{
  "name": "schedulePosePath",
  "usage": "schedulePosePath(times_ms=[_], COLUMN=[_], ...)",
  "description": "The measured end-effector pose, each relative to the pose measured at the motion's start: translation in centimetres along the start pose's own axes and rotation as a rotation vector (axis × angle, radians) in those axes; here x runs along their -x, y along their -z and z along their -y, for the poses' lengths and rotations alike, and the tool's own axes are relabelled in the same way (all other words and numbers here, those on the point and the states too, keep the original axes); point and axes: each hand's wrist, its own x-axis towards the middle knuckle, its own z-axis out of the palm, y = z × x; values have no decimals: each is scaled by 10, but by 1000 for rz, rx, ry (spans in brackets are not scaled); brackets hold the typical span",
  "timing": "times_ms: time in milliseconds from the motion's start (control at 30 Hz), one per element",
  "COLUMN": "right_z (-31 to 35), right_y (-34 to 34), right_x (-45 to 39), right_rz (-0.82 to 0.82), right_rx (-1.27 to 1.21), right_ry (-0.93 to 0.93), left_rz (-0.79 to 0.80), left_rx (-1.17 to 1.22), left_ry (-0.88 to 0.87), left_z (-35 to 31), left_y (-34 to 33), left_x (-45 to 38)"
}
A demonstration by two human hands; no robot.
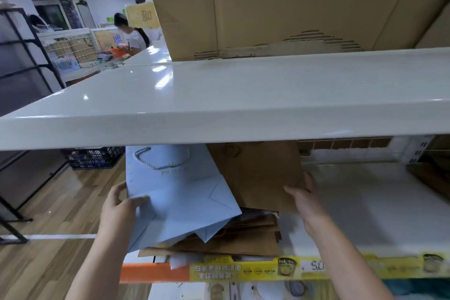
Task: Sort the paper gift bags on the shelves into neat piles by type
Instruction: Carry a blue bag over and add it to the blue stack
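While the left hand [119, 204] pinches the near corner of a pale blue gift bag [180, 192] and the right hand [305, 198] grips a brown kraft bag's [263, 178] edge, both bags lie askew atop a mixed, ragged stack [219, 241] on the white shelf [365, 214]. Sorting looks barely begun: no separate piles show.

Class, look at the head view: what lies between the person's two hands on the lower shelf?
In the head view, the left hand grips a pale blue bag and the right hand grips a brown bag; both lie between the hands, atop a pile of brown bags.
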Motion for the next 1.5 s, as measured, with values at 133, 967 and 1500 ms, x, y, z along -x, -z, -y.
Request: schedulePosePath(times_ms=[133, 967, 1500], right_z=[-10, -23, -32], right_y=[36, 347, 475], right_x=[1, 56, 28], right_rz=[-123, -106, -349], right_rx=[-123, -45, -126], right_ry=[-11, -27, -120], left_rz=[102, 149, 332], left_rx=[67, 241, 182], left_ry=[38, 15, -83], left_z=[9, 56, 34], left_y=[-9, -184, -318], left_x=[3, 207, 246])
